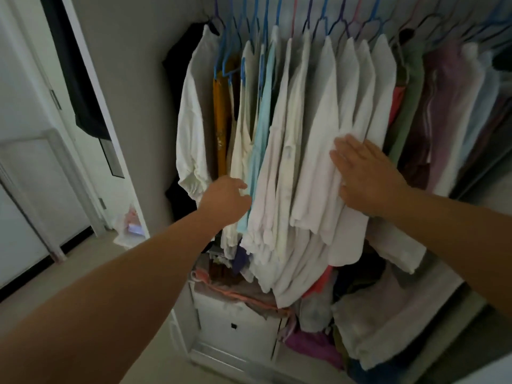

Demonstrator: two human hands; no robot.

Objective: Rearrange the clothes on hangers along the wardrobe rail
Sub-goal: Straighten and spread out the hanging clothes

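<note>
The white shirts (327, 139) hang in a tight block mid-rail, their long axis running straight down from the blue hangers (277, 20); the right hand (365, 176), grip spread flat, presses their right flank, holding nothing; the left hand (225, 199), loosely curled at the pale blue top (261, 128), borders their left edge; the block lies between both, nearer the right.

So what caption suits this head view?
Left hand and right hand part white shirts hanging on blue hangers.
</note>
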